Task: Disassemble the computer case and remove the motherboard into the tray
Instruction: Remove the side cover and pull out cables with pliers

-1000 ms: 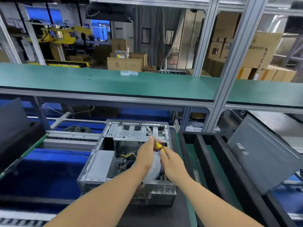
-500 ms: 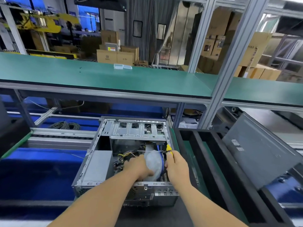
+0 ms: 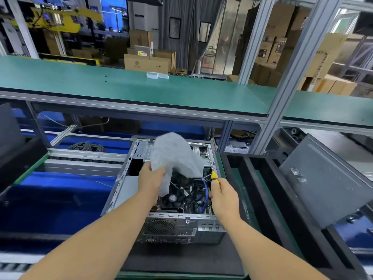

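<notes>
A: What has changed in the last second?

B: The left hand [image 3: 151, 178] has lifted a crumpled plastic bag [image 3: 175, 156] out of the case [image 3: 141, 201]. A moment ago the bag sat low inside, over the board; now it hangs above the opening, gripped in curled fingers.

A: And the right hand [image 3: 223, 199]?

B: It stays at the case's right edge, closed around a yellow-handled tool [image 3: 214, 176], the tip beside a blue cable [image 3: 205, 190].

A: Where does that leave the motherboard [image 3: 193, 199]?

B: Still seated in the case, between and just beyond the two hands. With the bag up, its fan [image 3: 173, 199] and wiring show plainly.

A: So the task?

B: Early, by the look of it. The side panel [image 3: 327, 184] is already off, leaning to the right of the right hand, past the black tray [image 3: 268, 201]. Likely next: set the bag aside, free the cables and screws, then lift the board across to the tray.
</notes>
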